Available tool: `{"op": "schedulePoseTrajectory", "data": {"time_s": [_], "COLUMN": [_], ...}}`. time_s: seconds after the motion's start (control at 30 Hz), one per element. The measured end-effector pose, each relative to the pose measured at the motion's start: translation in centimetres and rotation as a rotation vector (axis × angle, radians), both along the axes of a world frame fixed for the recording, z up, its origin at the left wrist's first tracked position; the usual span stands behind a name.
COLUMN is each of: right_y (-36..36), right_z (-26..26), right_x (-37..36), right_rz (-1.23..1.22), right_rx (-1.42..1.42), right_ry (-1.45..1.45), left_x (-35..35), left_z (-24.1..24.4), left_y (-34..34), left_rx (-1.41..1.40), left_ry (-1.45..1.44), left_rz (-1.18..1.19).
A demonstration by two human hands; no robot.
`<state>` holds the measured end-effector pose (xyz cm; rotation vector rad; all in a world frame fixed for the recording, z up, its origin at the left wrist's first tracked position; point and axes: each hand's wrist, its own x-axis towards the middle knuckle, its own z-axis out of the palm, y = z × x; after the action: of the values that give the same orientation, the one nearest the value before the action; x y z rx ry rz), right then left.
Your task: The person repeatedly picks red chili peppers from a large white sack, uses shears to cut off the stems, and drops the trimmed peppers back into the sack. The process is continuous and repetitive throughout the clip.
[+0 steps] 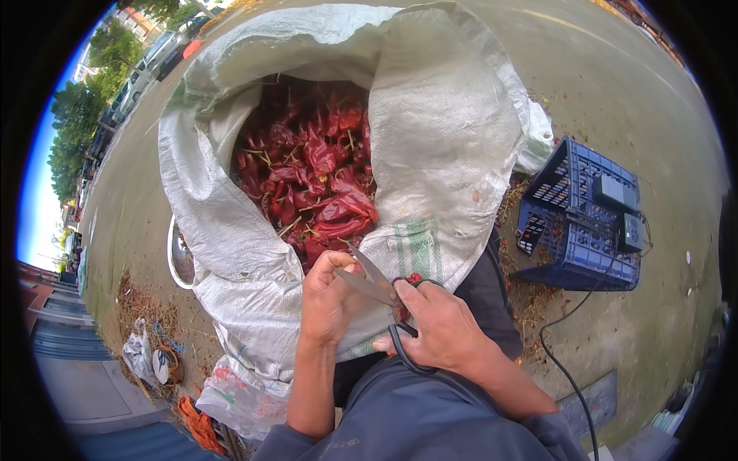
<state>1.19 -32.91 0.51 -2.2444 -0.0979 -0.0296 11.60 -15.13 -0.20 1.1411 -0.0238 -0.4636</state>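
My right hand (441, 325) grips scissors (377, 285) with black handles, and their blades stand apart. The blade tips reach the curled fingers of my left hand (331, 297). A small reddish bit shows by those fingertips, but whether they pinch it is not clear. Red pepper pieces (414, 278) show beside my right hand's fingers, partly hidden. Just beyond both hands, a large white woven sack (444, 132) has its rim rolled outward. Inside it lie many dried red chili peppers (323, 155) with pale stems.
To the right, a blue plastic crate (599, 230) lies on its side with a small grey device (616, 193) and a black cable (548, 351). At lower left are a plastic bag (245, 397), orange cloth (199, 423) and scattered stems (144, 299). A metal basin (180, 253) shows behind the sack.
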Motion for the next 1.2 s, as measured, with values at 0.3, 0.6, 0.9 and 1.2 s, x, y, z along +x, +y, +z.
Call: {"op": "schedulePoseTrajectory", "data": {"time_s": [0.3, 0.6, 0.9, 1.2], "right_y": [0.4, 1.2, -2.8, -2.7], "right_z": [-1.6, -2.7, -3.1, -4.0], "right_x": [-0.4, -1.0, -0.8, -2.1], "right_rz": [-0.022, -0.142, -0.407, -0.137], "right_rx": [-0.078, -0.123, -0.085, -0.685], "right_ry": [-0.067, -0.21, -0.209, 0.263], "left_x": [-0.7, -1.3, -1.8, -3.9], "left_z": [-0.1, -0.6, 0.1, -2.5], "left_y": [-0.7, -1.6, 0.2, -3.1], "left_rx": [0.079, -0.093, 0.271, 1.331], "left_ry": [-0.009, 0.018, -0.237, -0.937], "left_rz": [0.015, 0.015, 0.056, -0.25]}}
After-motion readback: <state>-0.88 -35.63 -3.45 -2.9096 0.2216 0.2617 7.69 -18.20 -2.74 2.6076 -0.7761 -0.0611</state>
